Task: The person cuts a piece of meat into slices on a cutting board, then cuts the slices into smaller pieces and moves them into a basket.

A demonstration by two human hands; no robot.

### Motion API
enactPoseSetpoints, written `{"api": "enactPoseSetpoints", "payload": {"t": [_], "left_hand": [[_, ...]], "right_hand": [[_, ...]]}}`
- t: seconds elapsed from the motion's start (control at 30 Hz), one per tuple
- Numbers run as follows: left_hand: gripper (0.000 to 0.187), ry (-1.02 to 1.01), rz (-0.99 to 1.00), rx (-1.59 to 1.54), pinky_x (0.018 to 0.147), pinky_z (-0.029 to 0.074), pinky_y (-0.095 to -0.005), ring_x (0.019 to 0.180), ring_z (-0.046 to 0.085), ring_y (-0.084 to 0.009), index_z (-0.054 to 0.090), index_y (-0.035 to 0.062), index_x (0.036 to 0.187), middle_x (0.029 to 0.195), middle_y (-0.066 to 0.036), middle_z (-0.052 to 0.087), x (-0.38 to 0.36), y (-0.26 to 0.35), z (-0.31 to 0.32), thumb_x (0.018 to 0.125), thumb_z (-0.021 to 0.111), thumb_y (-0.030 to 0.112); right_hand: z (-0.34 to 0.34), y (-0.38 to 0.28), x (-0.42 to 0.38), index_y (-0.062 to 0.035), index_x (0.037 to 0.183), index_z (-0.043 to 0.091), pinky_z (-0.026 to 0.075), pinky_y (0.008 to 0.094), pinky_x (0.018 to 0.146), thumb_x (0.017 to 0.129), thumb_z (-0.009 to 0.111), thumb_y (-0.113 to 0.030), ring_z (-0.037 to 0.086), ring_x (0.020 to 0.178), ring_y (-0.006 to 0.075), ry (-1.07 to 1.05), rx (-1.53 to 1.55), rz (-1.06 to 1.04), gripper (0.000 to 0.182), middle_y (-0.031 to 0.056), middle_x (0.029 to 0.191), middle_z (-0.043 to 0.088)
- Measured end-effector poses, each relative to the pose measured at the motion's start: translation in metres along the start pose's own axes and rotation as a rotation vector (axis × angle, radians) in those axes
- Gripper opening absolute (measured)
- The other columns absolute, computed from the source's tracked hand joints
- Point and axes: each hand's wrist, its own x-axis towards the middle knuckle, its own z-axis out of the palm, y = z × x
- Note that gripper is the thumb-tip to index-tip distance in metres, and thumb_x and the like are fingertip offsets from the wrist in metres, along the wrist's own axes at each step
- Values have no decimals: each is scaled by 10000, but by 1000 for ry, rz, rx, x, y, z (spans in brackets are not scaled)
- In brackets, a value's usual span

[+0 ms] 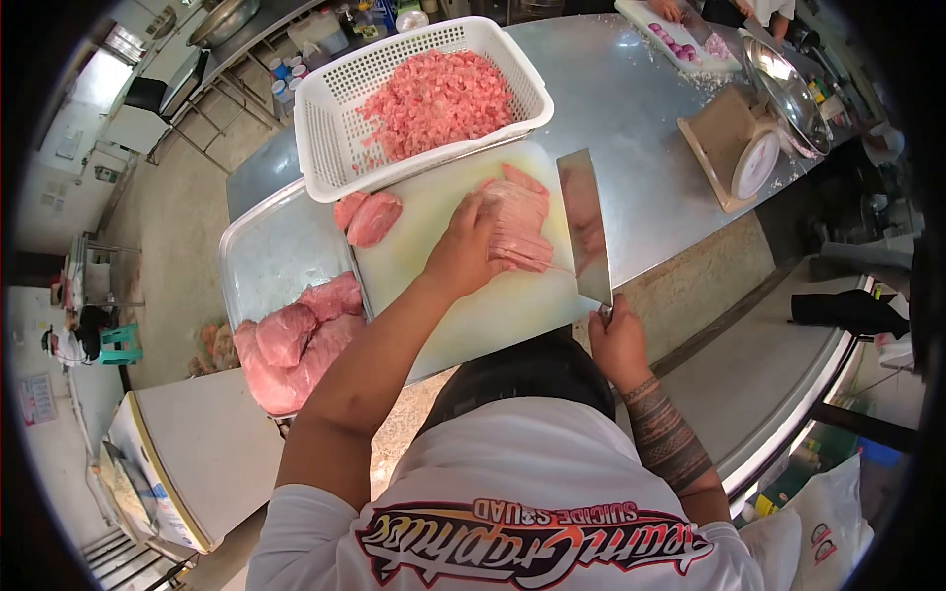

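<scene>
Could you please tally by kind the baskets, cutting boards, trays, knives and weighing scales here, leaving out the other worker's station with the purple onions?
White basket: 1
Cutting board: 1
Tray: 1
Broad-bladed knife, in the right hand: 1
Weighing scale: 1
Total: 5

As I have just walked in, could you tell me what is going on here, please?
A person's left hand rests on sliced raw meat on a cutting board, while the right hand holds a cleaver, blade beside the slices. Diced meat sits in a white perforated basket beyond the board, and larger chunks lie in a tray at left.
</scene>
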Motion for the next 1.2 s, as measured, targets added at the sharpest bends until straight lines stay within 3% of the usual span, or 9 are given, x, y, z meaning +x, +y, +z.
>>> {"api": "enactPoseSetpoints", "payload": {"t": [0.2, 0.3, 0.5, 0.57, 0.63, 0.7, 0.87, 1.07, 1.2], "left_hand": [[960, 41, -2, 113, 1125, 440, -553, 1382, 470, -434, 529, 23, 1424, 1478, -204, 472, -7, -1, 1, 661, 977, 396], [943, -139, -37, 134, 1105, 448, -522, 1346, 497, -426, 558, 46, 1389, 1430, -183, 537, 9, 4, -19, 634, 980, 422], [816, -67, 77, 75, 1022, 479, -540, 1251, 578, -401, 613, 56, 1316, 1313, -208, 609, 0, -15, 12, 696, 929, 483], [710, -131, -64, 108, 970, 496, -548, 1125, 636, -418, 637, 35, 1202, 1195, -217, 665, -14, 4, 4, 711, 921, 462], [663, -28, -149, 131, 927, 508, -537, 1034, 663, -412, 632, 27, 1114, 1084, -202, 692, -35, 19, -1, 707, 918, 465], [645, 35, -288, 145, 928, 500, -544, 1044, 651, -417, 636, 19, 1113, 1076, -214, 681, -65, 22, -9, 707, 920, 430], [738, 228, -577, 153, 1018, 440, -586, 1206, 549, -453, 565, 16, 1281, 1240, -227, 601, -122, 22, -5, 711, 918, 325], [892, 561, -549, 180, 1172, 356, -608, 1365, 450, -496, 472, 15, 1457, 1428, -290, 488, -126, 35, 29, 712, 915, 229], [913, 623, -590, 117, 1194, 338, -601, 1383, 430, -507, 456, 6, 1475, 1464, -304, 453, -121, 46, 35, 728, 924, 242]], "right_hand": [[8, 5, 2, 35, 1172, 575, 559, 591, 781, 983, 675, -193, 707, 888, 519, 28, -6, 1, 313, 305, 922, 729], [8, 2, 1, 39, 1169, 576, 561, 592, 779, 981, 674, -186, 706, 885, 520, 32, 26, -4, 309, 310, 927, 726], [5, -6, 5, 48, 1218, 573, 556, 597, 764, 986, 669, -210, 697, 869, 530, 41, -89, -25, 360, 327, 935, 715], [7, -1, 7, 45, 1204, 578, 555, 599, 756, 984, 671, -221, 696, 862, 531, 65, -31, -61, 358, 328, 929, 712], [5, 6, 5, 40, 1187, 581, 554, 600, 750, 982, 676, -229, 697, 853, 528, 62, 19, -68, 351, 323, 915, 712], [1, 10, 4, 35, 1165, 582, 553, 600, 745, 979, 681, -232, 700, 841, 520, 32, 66, -53, 340, 312, 894, 715], [-20, -5, -1, 15, 1139, 571, 567, 585, 735, 985, 670, -233, 713, 801, 486, -102, -62, -204, 308, 260, 837, 722], [-37, -47, 35, -3, 1071, 543, 575, 569, 730, 988, 605, -197, 723, 798, 467, -338, -352, -516, 220, 249, 843, 725], [-31, -60, 56, 12, 1075, 534, 581, 565, 741, 977, 565, -149, 727, 800, 464, -403, -442, -611, 192, 260, 861, 730]]}}
